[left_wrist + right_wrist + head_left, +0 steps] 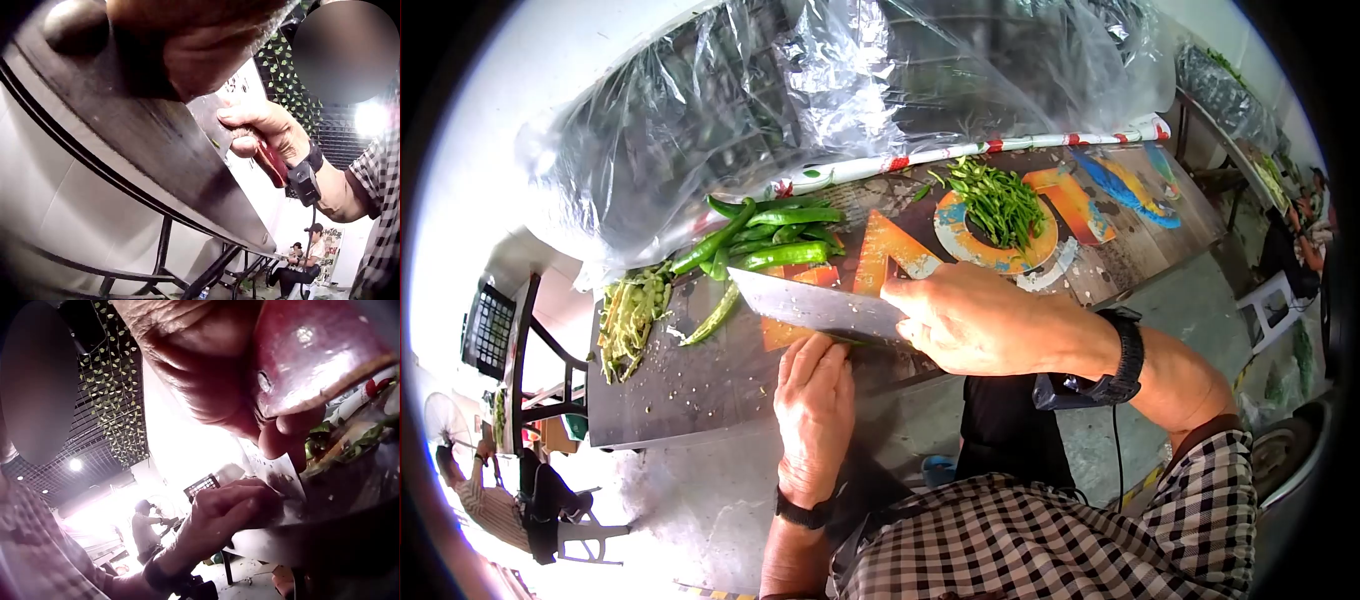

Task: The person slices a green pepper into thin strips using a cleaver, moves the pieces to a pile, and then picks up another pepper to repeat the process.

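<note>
My right hand [990,320] grips a cleaver by its red handle [270,164], which also shows large in the right wrist view. The broad metal blade [810,305] points left, low over the table. My left hand [815,410] is at the table's near edge, fingers bent, knuckles right by the blade's lower edge. Its fingers hold a green pepper, mostly hidden under hand and blade, with only a green sliver showing. Beyond the blade lie several whole long green peppers [790,253]. Cut green strips [1000,200] are heaped farther right.
Pale pepper cores and scraps [632,320] lie at the table's left end. Clear plastic sheeting [840,80] covers the back, edged by a rolled patterned cloth [960,152]. Large painted letters mark the table top [700,385]. Other people sit at both sides, one on a stool [590,540].
</note>
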Available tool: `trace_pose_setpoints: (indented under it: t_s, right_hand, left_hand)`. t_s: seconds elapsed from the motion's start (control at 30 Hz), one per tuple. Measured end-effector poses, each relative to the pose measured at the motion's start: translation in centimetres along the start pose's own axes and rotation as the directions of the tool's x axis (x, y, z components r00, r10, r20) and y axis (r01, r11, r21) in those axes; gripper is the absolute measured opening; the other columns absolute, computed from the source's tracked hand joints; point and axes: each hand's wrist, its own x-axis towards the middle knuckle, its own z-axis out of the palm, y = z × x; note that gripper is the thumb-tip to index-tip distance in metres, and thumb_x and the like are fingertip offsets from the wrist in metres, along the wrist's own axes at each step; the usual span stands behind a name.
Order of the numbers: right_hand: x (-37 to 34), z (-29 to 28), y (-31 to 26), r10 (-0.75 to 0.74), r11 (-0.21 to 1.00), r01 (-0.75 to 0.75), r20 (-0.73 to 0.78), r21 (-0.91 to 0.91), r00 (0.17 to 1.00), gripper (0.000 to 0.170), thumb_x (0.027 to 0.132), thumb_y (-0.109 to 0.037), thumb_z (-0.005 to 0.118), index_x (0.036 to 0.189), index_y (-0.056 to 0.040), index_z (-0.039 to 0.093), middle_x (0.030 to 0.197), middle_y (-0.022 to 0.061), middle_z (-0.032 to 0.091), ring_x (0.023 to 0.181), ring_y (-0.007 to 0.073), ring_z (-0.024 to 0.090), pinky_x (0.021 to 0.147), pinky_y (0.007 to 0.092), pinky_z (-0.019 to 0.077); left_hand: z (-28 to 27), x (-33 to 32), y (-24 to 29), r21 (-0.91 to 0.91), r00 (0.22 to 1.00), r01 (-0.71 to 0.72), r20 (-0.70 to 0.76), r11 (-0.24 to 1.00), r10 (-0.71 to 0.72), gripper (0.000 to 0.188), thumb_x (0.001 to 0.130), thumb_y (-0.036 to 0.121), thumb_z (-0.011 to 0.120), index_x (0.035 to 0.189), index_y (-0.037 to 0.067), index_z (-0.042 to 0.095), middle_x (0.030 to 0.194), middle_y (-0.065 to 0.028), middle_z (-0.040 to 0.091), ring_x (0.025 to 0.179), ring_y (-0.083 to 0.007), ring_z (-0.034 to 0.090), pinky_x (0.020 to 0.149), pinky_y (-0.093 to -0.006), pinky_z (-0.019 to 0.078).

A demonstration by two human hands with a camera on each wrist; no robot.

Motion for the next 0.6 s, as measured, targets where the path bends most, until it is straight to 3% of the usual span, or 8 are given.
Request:
trace_pose_setpoints:
  t_s: [0.17,0.27,0.37,0.47,0.6]
  right_hand:
    - [0.6,-0.7,-0.7,0.034,0.999,-0.035,0.051,0.015,0.998,0.008,0.080,-0.002,0.057,0.081,0.0064,0.058,0.065,0.0272,0.061,0.064,0.0442,0.064,0.062,0.0517,0.0495]
    - [1.0,-1.0,-0.8,0.054,0.998,-0.057,0.122,0.022,0.991,0.009,0.080,-0.002,0.057,0.083,0.0069,0.058,0.068,0.0278,0.063,0.066,0.0447,0.065,0.062,0.0518,0.0498]
    - [1.5,-0.9,-0.6,0.071,0.997,-0.075,0.189,0.009,0.979,0.012,0.080,-0.002,0.057,0.086,0.0079,0.057,0.072,0.0284,0.064,0.070,0.0448,0.066,0.064,0.0518,0.0503]
    - [2.2,-0.8,-0.2,0.001,1.000,-0.004,0.222,0.013,0.975,0.018,0.080,-0.003,0.056,0.092,0.0104,0.057,0.076,0.0288,0.065,0.073,0.0446,0.067,0.065,0.0515,0.0512]
    - [4.5,0.3,-0.2,0.028,0.995,-0.052,0.265,0.082,0.964,0.012,0.088,-0.004,0.056,0.086,0.0034,0.047,0.063,0.0222,0.055,0.061,0.0443,0.058,0.055,0.0498,0.0422]
  left_hand:
    - [0.1,-0.1,-0.1,0.009,1.000,-0.002,0.003,1.000,0.002,0.021,0.079,-0.003,0.068,0.099,-0.001,0.069,0.108,-0.0138,0.067,0.102,-0.0343,0.063,0.091,-0.0416,0.0518]
    - [0.3,-0.1,0.0,0.007,1.000,0.015,-0.022,1.000,-0.015,0.016,0.080,-0.003,0.065,0.096,-0.004,0.069,0.105,-0.0167,0.069,0.100,-0.0360,0.064,0.090,-0.0429,0.0518]
    - [0.5,-0.4,-0.3,0.014,1.000,0.010,-0.030,1.000,-0.009,0.019,0.079,-0.003,0.068,0.097,-0.001,0.070,0.104,-0.0137,0.069,0.101,-0.0336,0.064,0.090,-0.0415,0.0524]
    - [0.6,-0.3,-0.4,-0.004,0.999,0.010,-0.034,1.000,-0.011,0.018,0.078,-0.003,0.068,0.096,0.000,0.070,0.103,-0.0138,0.069,0.100,-0.0335,0.064,0.090,-0.0416,0.0526]
    - [0.6,-0.2,-0.4,-0.022,0.999,0.024,-0.037,0.999,-0.025,0.018,0.077,-0.003,0.069,0.095,0.000,0.070,0.103,-0.0135,0.069,0.100,-0.0334,0.064,0.089,-0.0415,0.0527]
